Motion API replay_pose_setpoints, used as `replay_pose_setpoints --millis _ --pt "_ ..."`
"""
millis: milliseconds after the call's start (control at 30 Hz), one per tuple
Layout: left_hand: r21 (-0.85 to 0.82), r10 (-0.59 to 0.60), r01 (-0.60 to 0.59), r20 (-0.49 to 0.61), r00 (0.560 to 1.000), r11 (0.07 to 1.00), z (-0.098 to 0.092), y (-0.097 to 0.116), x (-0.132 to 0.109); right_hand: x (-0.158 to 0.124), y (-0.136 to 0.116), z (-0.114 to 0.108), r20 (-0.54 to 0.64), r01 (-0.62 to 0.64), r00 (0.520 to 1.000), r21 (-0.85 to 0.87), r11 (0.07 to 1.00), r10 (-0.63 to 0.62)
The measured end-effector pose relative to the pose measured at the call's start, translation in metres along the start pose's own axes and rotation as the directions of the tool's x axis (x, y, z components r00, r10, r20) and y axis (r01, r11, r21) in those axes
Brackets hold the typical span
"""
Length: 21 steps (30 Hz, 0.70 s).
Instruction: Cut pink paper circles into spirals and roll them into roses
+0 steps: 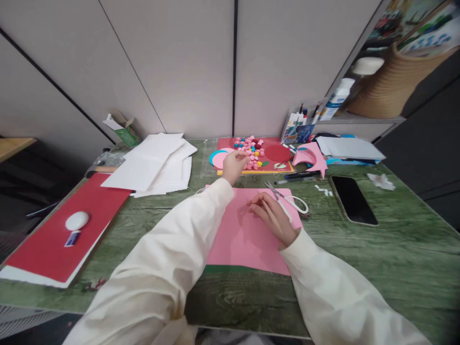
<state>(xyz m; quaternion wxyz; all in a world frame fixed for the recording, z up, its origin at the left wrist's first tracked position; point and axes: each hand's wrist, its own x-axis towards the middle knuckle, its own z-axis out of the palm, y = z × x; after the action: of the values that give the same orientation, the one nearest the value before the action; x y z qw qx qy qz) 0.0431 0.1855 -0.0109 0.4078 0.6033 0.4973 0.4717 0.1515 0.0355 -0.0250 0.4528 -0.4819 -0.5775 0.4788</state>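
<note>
My left hand (234, 166) reaches over the near edge of a pile of small pink, blue, yellow and dark red paper pieces (251, 143). Its fingertips are pinched together, and what they hold, if anything, is hidden. Below it to the right, my right hand (272, 216) hovers over a pink sheet (237, 239), fingers loosely bent and a little apart, with nothing visible in them. White-handled scissors (300, 203) lie just beyond and beside the right hand, partly on the sheet. Pink and blue paper circles (219, 157) are left of the pile.
White sheets (147, 160) and a red sheet (46, 239) with a white round object (76, 221) lie left. On the right are a phone (354, 200), pens (302, 175), a pink cut-out (318, 158) and stacked papers (350, 147). A partition (172, 62) stands behind.
</note>
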Motion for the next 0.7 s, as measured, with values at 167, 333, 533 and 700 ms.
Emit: replay_pose_setpoints --millis 167,333,533,700 --pt "0.183 -0.015 0.011 0.022 1.0 0.983 0.007 -0.013 0.048 0.0 0.001 -0.003 0.04 0.005 0.999 -0.055 0.998 -0.003" --pt "0.414 -0.076 0.072 -0.005 0.997 0.907 -0.03 -0.024 0.057 0.0 0.002 -0.002 0.055 0.004 0.998 -0.103 0.995 0.002" --pt "0.588 -0.191 0.213 -0.101 0.976 0.78 -0.07 -0.027 0.056 0.0 0.005 0.001 0.057 0.025 0.998 -0.142 0.989 -0.017" --pt "0.607 -0.264 0.288 -0.132 0.956 0.741 -0.069 -0.025 0.05 -0.001 0.009 0.002 0.058 0.035 0.998 -0.178 0.983 -0.025"
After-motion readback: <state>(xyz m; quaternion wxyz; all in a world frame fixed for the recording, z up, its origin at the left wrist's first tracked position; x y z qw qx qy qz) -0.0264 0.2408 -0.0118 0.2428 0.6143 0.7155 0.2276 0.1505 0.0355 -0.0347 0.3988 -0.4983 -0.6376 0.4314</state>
